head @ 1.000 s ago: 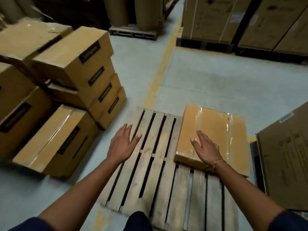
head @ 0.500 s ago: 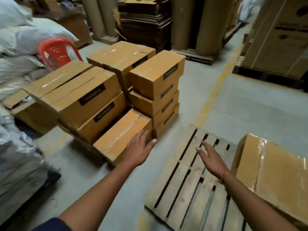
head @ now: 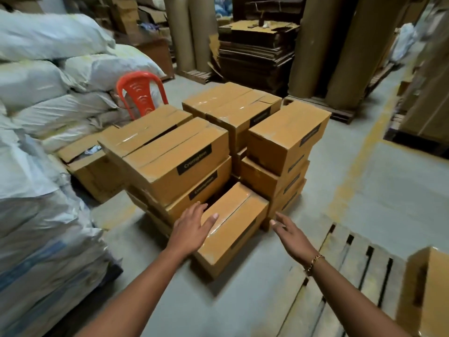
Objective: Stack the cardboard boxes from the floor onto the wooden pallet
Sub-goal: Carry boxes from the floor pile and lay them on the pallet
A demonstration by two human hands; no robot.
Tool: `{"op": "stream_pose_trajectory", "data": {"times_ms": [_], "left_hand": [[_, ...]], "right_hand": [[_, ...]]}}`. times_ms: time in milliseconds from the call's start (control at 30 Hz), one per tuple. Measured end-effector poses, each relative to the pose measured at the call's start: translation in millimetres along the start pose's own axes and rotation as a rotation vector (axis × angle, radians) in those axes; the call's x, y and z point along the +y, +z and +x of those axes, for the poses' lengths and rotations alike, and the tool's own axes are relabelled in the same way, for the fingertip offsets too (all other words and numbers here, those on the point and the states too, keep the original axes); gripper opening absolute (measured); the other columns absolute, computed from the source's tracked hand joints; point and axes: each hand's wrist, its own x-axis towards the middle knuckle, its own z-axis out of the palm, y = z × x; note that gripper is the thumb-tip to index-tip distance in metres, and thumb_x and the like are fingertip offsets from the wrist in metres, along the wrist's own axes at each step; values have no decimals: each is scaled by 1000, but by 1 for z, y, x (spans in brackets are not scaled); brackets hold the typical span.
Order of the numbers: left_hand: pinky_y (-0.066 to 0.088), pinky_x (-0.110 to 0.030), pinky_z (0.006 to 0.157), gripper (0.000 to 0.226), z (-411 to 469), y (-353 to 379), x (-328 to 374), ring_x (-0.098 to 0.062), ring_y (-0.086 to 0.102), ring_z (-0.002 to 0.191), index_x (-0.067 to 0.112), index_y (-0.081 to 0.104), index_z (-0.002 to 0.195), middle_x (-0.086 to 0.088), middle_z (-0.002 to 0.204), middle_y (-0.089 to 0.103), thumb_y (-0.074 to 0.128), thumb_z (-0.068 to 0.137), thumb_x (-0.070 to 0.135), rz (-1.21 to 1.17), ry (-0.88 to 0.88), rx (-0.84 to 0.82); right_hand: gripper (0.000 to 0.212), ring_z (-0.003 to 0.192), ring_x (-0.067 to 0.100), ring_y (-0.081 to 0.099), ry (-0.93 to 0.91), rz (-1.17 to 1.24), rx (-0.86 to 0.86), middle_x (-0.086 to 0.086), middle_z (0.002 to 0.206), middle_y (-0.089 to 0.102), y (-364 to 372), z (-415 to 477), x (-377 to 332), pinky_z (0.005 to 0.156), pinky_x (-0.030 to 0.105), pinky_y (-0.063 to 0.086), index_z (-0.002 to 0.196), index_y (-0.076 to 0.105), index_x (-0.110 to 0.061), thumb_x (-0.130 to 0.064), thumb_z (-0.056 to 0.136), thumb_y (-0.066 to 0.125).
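A heap of brown cardboard boxes [head: 206,144] stands on the concrete floor ahead. The nearest box [head: 234,229] lies low and tilted at the front of the heap. My left hand [head: 192,227] is flat, fingers straight, at that box's left top edge; whether it touches is unclear. My right hand [head: 290,233] hovers open just right of the same box, holding nothing. The wooden pallet [head: 340,276] lies at the lower right, and one taped box [head: 427,288] sits on its right end.
White stuffed sacks [head: 43,166] pile up along the left. A red plastic chair [head: 139,93] stands behind the boxes. Large paper rolls [head: 313,45] and stacked flat cardboard [head: 255,52] fill the back. A yellow floor line [head: 359,161] runs on the right.
My view swung left from the pallet to the box heap. Both hands left the pallet and the placed box and came forward to either side of the nearest floor box.
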Motion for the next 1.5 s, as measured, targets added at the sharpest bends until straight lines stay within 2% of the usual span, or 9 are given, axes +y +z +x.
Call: {"op": "stream_pose_trajectory", "data": {"times_ms": [367, 633, 733, 933, 1100, 1167, 1300, 1400, 1500], "left_hand": [[24, -51, 121, 70, 158, -63, -76, -20, 21, 152, 32, 32, 155, 4, 165, 25, 29, 97, 72, 34, -86, -31], [29, -54, 119, 72, 261, -114, -149, -23, 24, 150, 27, 34, 155, 1, 163, 29, 32, 97, 70, 32, -170, -45], [29, -51, 119, 70, 300, -127, -187, -23, 27, 149, 26, 35, 154, 1, 162, 31, 33, 98, 68, 75, -170, -66], [29, -49, 115, 64, 398, -154, -269, -26, 29, 148, 24, 36, 153, -1, 162, 32, 35, 102, 62, 109, -134, -131], [27, -52, 119, 76, 477, -174, -335, -29, 23, 151, 19, 30, 157, -6, 165, 25, 33, 98, 68, 99, -156, -215], [26, -53, 119, 76, 501, -177, -355, -31, 21, 152, 17, 26, 159, -8, 167, 22, 36, 100, 65, 134, -151, -238], [30, -51, 113, 78, 532, -177, -379, -31, 22, 149, 13, 21, 160, -7, 165, 26, 36, 101, 62, 287, -122, -256], [34, -48, 102, 69, 541, -173, -387, -31, 31, 137, 11, 41, 146, -10, 148, 50, 37, 100, 62, 371, -83, -186], [32, -45, 92, 50, 550, -169, -388, -30, 37, 123, 14, 55, 112, -9, 122, 63, 42, 98, 60, 393, -71, -137]], "right_hand": [[59, 139, 23, 42, 27, -17, -97, 0, 154, 42, 52, 176, -76, 108, 40, 38, 153, 35, -26, -49, 101, 48], [58, 136, 22, 46, 53, -63, -214, -2, 151, 47, 120, 279, -133, 108, 36, 38, 151, 37, -30, -54, 100, 47], [62, 132, 20, 51, 86, -54, -250, -3, 150, 49, 153, 312, -146, 111, 42, 40, 151, 36, -33, -61, 96, 48], [63, 132, 20, 51, 168, -25, -259, 0, 151, 46, 231, 379, -172, 108, 34, 39, 152, 35, -30, -58, 98, 49], [80, 133, 20, 49, 343, 91, -211, 1, 151, 45, 294, 422, -189, 109, 40, 43, 154, 32, -23, -64, 90, 55], [73, 129, 20, 50, 406, 102, -197, 2, 146, 48, 314, 435, -194, 103, 34, 44, 154, 33, -17, -57, 96, 54], [69, 87, 9, 53, 499, 82, -181, 3, 128, 59, 343, 455, -197, 75, 26, 43, 141, 46, -13, -63, 93, 51], [48, 101, 14, 53, 517, 74, -163, -3, 120, 55, 353, 461, -200, 79, 25, 43, 132, 48, -19, -54, 99, 50], [57, 100, 13, 53, 547, 126, -124, -8, 119, 57, 362, 466, -198, 74, 21, 42, 140, 48, -20, -56, 97, 52]]}}
